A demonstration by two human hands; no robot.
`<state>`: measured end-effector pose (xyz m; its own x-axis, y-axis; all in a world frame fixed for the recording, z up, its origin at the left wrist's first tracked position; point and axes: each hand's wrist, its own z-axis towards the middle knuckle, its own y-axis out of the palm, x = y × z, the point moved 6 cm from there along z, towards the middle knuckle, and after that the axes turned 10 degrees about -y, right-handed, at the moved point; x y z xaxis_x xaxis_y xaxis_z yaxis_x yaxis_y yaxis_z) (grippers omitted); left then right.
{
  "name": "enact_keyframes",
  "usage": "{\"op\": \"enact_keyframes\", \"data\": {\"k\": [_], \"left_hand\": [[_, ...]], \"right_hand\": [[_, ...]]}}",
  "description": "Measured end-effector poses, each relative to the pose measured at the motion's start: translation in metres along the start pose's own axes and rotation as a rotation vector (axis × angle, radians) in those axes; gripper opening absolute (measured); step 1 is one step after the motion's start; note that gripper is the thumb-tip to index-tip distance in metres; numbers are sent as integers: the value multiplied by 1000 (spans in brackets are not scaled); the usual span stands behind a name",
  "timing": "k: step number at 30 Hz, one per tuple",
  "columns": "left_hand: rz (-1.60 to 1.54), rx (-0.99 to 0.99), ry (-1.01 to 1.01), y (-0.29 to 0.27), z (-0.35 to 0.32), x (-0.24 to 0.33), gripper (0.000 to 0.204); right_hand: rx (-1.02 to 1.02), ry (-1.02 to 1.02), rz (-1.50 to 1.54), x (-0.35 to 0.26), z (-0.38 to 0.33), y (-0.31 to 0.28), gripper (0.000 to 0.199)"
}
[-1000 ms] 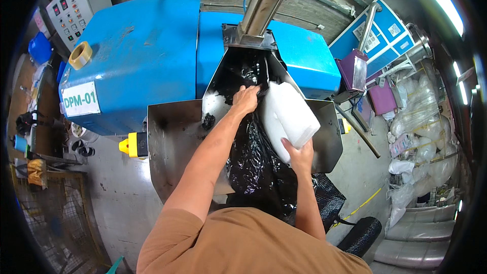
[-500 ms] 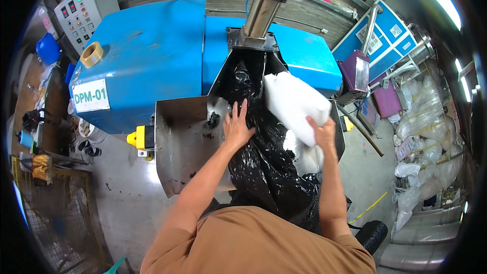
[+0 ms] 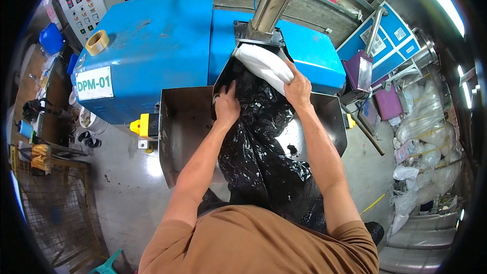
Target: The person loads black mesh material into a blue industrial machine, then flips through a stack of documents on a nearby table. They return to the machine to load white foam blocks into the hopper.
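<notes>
A thick, white, rounded slab of soft-looking material (image 3: 263,65) slants across the narrow throat of a grey sheet-metal hopper (image 3: 185,134), just below the base of an upright metal cylinder (image 3: 268,7), so it appears to be at the mouth rather than fully inside. Its lower right end is gripped by the fingers of the right hand (image 3: 298,89). The left hand (image 3: 227,107) is at the left side of the throat, against a glossy, crumpled black plastic sheet (image 3: 253,147); its fingers look spread, but I cannot tell whether they pinch a fold. The sheet is only partly in: its upper part is bunched in the throat under the slab, while a long part trails over the hopper's near side toward the person's brown shirt (image 3: 264,243), and that length appears to be outside. How much material lies deeper in the throat is hidden. As for room, the throat is tight, with 2 sloping metal walls close around the hands, and the cylinder's base closes off its far end. The hopper's left wing is mostly bare, bounded by a raised metal wall; the right wing has a small dark clump (image 3: 292,149) near the sheet. Beyond the left wing, a yellow-and-black fitting (image 3: 145,125) sticks out over the grey floor (image 3: 124,172).
</notes>
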<state>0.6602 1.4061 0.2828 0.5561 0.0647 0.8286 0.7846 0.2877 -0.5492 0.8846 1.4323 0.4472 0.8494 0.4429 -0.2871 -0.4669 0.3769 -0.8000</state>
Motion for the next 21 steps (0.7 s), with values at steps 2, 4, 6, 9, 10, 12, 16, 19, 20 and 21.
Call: {"op": "enact_keyframes", "data": {"k": [2,4,6,9,10,12,16,19,20,21], "left_hand": [[152,-174,-97,-2,-35,21,93],[311,-327,-202,-7,-65,30,109],[380,-367,-197,8,-75,12,117],[434,-337,-135,36,-70,-14,120],[442,-319,-110,45,-68,-21,119],[393,-255,-57,60,-62,-35,115],[325,-174,-16,82,-54,-42,106],[404,-205,3,99,-40,-44,103],[440,-230,0,106,-32,-44,103],[428,-239,-8,112,-23,-48,99]], "right_hand": [[12,32,-28,6,-22,8,55],[-33,-40,-42,-8,-44,24,72],[-40,-54,-2,-39,-49,32,83],[-17,3,-49,-29,-41,57,81],[-18,33,-70,-24,-35,62,80],[-18,4,-100,-23,-19,71,81],[-36,-16,-151,-18,-7,98,89],[-17,-48,-151,0,-25,121,97],[16,-61,-144,7,-27,125,96],[48,-83,-126,10,-28,129,95]]}}
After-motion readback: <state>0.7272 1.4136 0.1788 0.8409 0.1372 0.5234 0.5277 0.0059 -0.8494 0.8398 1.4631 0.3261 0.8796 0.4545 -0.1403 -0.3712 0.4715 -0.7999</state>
